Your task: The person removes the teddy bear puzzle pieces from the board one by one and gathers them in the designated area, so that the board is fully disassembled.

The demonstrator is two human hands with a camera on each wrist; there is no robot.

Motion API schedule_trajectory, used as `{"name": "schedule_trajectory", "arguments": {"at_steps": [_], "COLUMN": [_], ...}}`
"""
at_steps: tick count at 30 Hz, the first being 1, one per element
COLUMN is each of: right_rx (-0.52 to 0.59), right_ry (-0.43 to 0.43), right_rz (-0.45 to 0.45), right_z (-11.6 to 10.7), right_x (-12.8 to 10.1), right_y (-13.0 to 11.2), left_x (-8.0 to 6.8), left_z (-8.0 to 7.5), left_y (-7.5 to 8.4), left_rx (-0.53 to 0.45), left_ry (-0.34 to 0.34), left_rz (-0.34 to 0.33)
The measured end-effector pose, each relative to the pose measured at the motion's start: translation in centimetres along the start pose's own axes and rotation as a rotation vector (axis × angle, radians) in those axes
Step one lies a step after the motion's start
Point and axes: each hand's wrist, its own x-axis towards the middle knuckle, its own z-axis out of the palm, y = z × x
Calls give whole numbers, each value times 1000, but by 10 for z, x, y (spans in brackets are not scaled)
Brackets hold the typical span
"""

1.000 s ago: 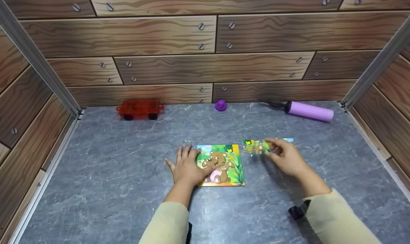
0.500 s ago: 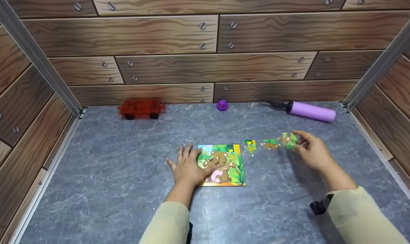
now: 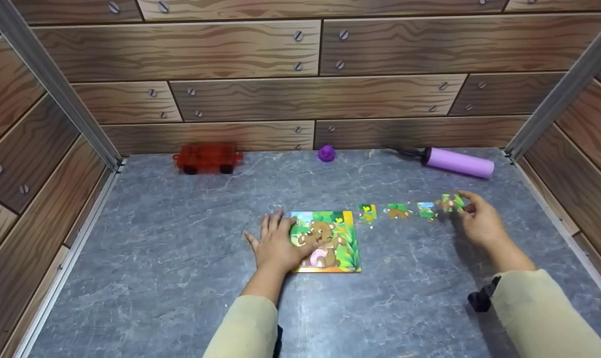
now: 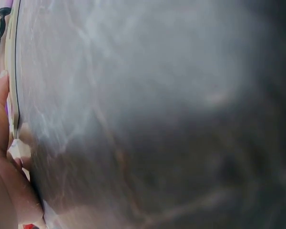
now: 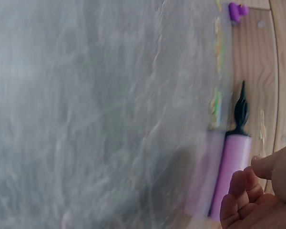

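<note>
My left hand (image 3: 276, 248) lies with spread fingers over the left side of a square bear puzzle (image 3: 330, 241), its thumb across the picture. To the right, my right hand (image 3: 484, 223) pinches a green-and-brown puzzle piece (image 3: 451, 202) by its right edge. In the right wrist view that piece (image 5: 262, 131) is seen nearly edge-on above the fingertips. Between the square and this hand lie a piece with a yellow shape (image 3: 367, 213), a brown-and-green piece (image 3: 397, 211) and a blue-and-green piece (image 3: 426, 210), spaced apart in a row. The left wrist view shows only part of the left hand (image 4: 5, 167).
Along the back wall stand a red see-through toy wagon (image 3: 208, 158), a small purple duck (image 3: 326, 153) and a lilac hand pump (image 3: 458, 162) with a black nozzle. Wood-patterned walls (image 3: 245, 49) enclose the grey marbled tabletop (image 3: 146, 248) at the back and sides.
My right hand has moved rightward with the pinched piece, away from the square puzzle. The pieces it covered on the table now show in a row. The left hand has stayed put.
</note>
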Motion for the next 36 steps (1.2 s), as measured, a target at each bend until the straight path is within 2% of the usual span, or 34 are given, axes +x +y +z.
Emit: {"name": "schedule_trajectory", "arguments": {"at_steps": [6, 15, 28, 36], "right_rx": [-53, -58, -82, -66], "right_ry": [-15, -94, -184, -172], "right_rz": [65, 151, 208, 215], "right_z": [-3, -2, -4, -2], "right_x": [0, 6, 17, 18], "right_y": [15, 24, 32, 30], "left_x": [0, -2, 2, 2], "left_z": [-1, -2, 7, 3], "left_y": [2, 1, -3, -2], "left_rx": [6, 4, 6, -3], "left_ry": [-8, -10, -6, -4], "left_rz": [0, -5, 0, 4]}}
